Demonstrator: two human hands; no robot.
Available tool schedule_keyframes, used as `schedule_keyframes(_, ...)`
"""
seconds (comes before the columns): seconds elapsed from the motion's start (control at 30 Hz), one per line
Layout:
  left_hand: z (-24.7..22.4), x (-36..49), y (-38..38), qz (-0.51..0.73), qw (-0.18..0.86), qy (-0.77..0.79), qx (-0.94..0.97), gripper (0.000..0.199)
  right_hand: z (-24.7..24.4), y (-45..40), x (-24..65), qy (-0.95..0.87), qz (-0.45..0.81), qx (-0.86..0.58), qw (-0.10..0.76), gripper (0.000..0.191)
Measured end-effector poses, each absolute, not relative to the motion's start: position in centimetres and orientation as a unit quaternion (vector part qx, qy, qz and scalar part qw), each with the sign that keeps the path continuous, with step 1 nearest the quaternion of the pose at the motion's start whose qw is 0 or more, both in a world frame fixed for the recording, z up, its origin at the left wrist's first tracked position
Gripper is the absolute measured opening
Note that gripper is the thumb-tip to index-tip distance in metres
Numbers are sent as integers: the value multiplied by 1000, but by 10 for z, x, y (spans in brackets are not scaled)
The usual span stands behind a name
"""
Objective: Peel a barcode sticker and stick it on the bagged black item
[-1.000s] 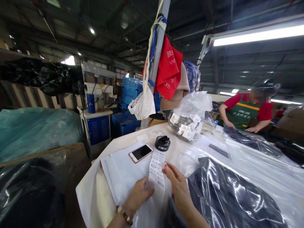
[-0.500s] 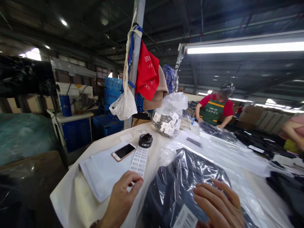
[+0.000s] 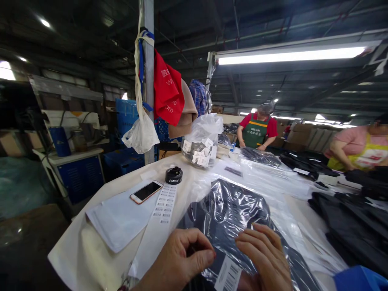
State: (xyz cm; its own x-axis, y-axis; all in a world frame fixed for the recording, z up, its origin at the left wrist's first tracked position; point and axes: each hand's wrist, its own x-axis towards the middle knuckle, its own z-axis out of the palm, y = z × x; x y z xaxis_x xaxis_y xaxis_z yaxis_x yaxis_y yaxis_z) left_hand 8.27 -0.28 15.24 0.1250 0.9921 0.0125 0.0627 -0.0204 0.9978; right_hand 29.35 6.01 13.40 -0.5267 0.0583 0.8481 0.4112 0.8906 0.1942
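The left hand's (image 3: 182, 258) grip is curled, thumb near the fingertips, and I cannot tell whether it pinches anything; the right hand's (image 3: 265, 254) grip is loosely open over the plastic-bagged dark garment (image 3: 232, 204); a barcode label (image 3: 228, 275) lies on the garment's near part; left of the garment are a barcode sticker strip (image 3: 164, 204) and a smartphone (image 3: 146, 192), all on the worktop (image 3: 127, 182).

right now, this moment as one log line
left hand: curled, grip unclear, over bagged garment | right hand: loosely open, over it | barcode label: between hands | sticker strip: beside phone
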Motion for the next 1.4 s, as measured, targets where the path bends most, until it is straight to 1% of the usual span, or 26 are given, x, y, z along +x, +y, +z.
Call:
schedule_keyframes(0.13, 146, 95, 2, 415, 560, 470, 542, 38, 125, 56, 302, -842, -209, -156, 473, 29)
schedule_keyframes(0.27, 140, 108, 7, 409, 564, 477, 536, 42, 125, 53, 305, -827, -232, -167, 484, 24)
schedule_keyframes(0.43, 132, 120, 11, 404, 578, 508, 495, 34, 126, 52, 308, -839, -250, -170, 453, 22)
schedule_keyframes(0.53, 127, 120, 19, 400, 519, 538, 530, 28, 121, 52, 313, -867, -202, -192, 413, 16)
schedule_keyframes(0.67, 133, 109, 42, 387, 410, 573, 595, 28, 117, 73, 329, -916, -98, -231, 313, 15)
schedule_keyframes(0.73, 142, 105, 61, 372, 375, 566, 633, 26, 117, 97, 339, -924, -65, -271, 260, 19)
schedule_keyframes(0.8, 152, 107, 86, 360, 346, 553, 667, 24, 115, 127, 346, -929, -32, -308, 203, 30)
schedule_keyframes(0.87, 158, 115, 116, 356, 331, 544, 684, 24, 109, 156, 346, -936, 13, -316, 154, 42)
schedule_keyframes(0.97, 156, 134, 167, 346, 326, 525, 706, 22, 88, 185, 336, -941, 94, -309, 105, 57)
schedule_keyframes(1.03, 147, 148, 201, 323, 334, 513, 721, 20, 70, 192, 329, -938, 141, -307, 83, 63)
schedule_keyframes(1.1, 135, 159, 232, 294, 357, 504, 729, 19, 52, 194, 325, -932, 181, -308, 67, 65)
schedule_keyframes(1.2, 113, 172, 270, 251, 397, 489, 735, 20, 35, 192, 327, -922, 218, -312, 68, 63)
schedule_keyframes(1.4, 69, 180, 307, 207, 446, 473, 731, 19, 31, 191, 331, -906, 259, -323, 86, 60)
